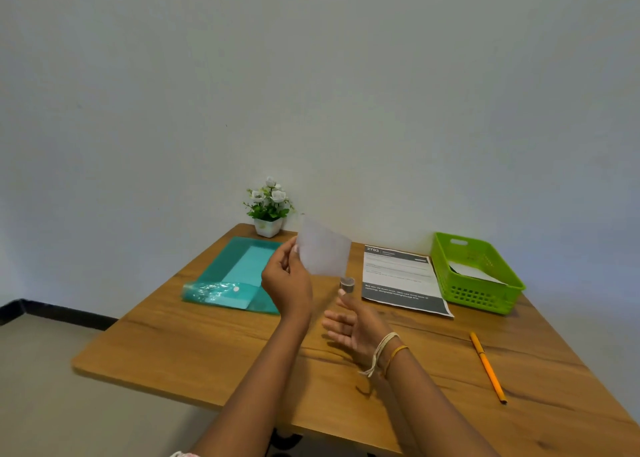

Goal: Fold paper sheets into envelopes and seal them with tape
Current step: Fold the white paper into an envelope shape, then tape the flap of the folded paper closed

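left hand pinched folded white paper piece by its left edge, raised | right hand open, empty, below it

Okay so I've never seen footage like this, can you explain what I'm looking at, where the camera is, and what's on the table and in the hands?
There is no machine: a person wears a camera on the head, looking down at both hands. The left hand holds up a pale folded paper. The right hand is open and empty, near a small tape roll. On the wooden table lie a teal folder, a printed sheet, a green basket with paper inside, an orange pencil and a potted plant.
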### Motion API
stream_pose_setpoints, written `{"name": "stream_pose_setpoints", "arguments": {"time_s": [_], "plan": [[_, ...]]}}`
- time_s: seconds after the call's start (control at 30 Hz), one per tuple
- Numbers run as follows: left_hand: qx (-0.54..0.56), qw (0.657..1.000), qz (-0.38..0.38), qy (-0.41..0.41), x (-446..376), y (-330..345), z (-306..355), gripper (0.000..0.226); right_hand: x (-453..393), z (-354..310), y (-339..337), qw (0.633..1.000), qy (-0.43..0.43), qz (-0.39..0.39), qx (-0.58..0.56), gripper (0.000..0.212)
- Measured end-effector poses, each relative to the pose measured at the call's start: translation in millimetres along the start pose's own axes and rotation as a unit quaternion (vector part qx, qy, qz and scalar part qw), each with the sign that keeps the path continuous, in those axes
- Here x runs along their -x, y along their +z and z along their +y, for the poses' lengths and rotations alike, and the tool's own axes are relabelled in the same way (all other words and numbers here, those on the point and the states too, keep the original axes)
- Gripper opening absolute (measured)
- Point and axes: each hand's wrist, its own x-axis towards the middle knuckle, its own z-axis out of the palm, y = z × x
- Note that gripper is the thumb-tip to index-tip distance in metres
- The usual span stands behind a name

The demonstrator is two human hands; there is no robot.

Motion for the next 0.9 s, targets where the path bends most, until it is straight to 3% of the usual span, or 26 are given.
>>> {"name": "stream_pose_setpoints", "arguments": {"time_s": [0.13,0.23,0.33,0.5,0.6,0.67,0.73,0.77,0.9], "plan": [[0.081,0.988,0.011,-0.134,-22.5,-5.9,-1.9,0.016,-8.9,-2.8,-15.3,0.979,0.016,-0.007,-0.201,0.076],[0.124,0.966,-0.009,-0.226,-33.5,-13.5,-10.1,0.016,-9.1,-2.1,-26.4,0.965,-0.023,0.018,-0.261,0.055],[0.096,0.959,-0.027,-0.266,-31.5,-18.3,-25.1,0.024,-6.1,-5.8,-37.7,0.942,-0.083,0.122,-0.301,0.024],[0.021,0.953,-0.039,-0.299,-12.5,-17.7,-61.4,0.023,2.8,-10.8,-76.5,0.902,-0.114,0.242,-0.339,0.036],[-0.037,0.955,-0.038,-0.293,-2.1,-17.1,-72.7,0.025,4.2,-13.8,-94.6,0.924,-0.111,0.281,-0.232,0.033],[-0.094,0.956,-0.055,-0.272,2.4,-15.8,-77.0,0.026,7.4,-15.8,-103.5,0.934,-0.109,0.34,0.027,0.02],[-0.162,0.956,-0.082,-0.23,5.2,-14.1,-80.2,0.029,7.1,-11.5,-111.5,0.857,-0.122,0.402,0.299,0.019],[-0.195,0.955,-0.1,-0.201,6.3,-14.1,-82.7,0.031,6.5,-9.0,-113.2,0.822,-0.128,0.411,0.374,0.02],[-0.301,0.931,-0.19,-0.08,8.9,-18.4,-101.3,0.034,-0.4,3.1,-119.1,0.748,-0.132,0.403,0.51,0.024]]}}
